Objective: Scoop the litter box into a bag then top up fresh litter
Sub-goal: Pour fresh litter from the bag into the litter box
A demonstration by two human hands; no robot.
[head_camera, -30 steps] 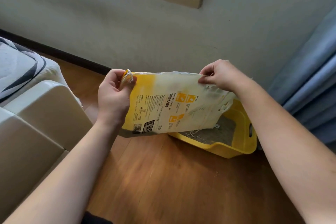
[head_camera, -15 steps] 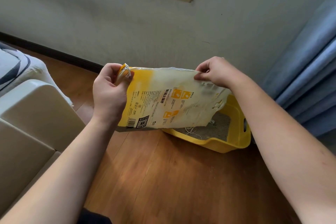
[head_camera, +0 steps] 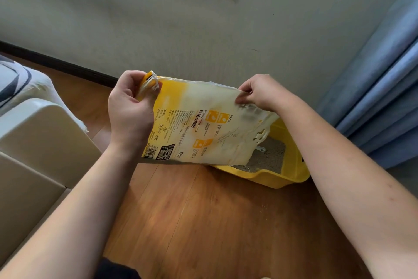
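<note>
While both hands hold the litter bag (head_camera: 203,124) up over the near-left end of the yellow litter box (head_camera: 291,165), I read this as the top-up step, w/ the bag turned on its side and its torn end hanging down toward the box on the right. My left hand (head_camera: 130,111) grips the bunched yellow corner, fingers curled round it and thumb pressing the crumpled edge. My right hand (head_camera: 260,94) pinches the upper edge of the bag btwn thumb and curled fingers; the fingertips themselves are tucked under, so I can't tell how deep the grip goes.

Bag looks nearly spent, I'd judge: thin, limp plastic film, creased, flat as a sheet, cloudy white fading to yellow, printed text and a barcode near the bottom-left. Frayed strips dangle at the open end. Box is rigid moulded plastic, glossy, rounded corners, low lip at the front, a slot in the right wall. Inside sits grey gritty litter, fairly level, w/ a small pale scoop-like piece (head_camera: 260,148) lying on it, partly hidden by the bag.

Next move, as I see it: raise the left corner higher so whatever's left slides to the open end, and keep that mouth over the box, not over the wood floor (head_camera: 203,222), which is smooth and would scatter grains.
</note>
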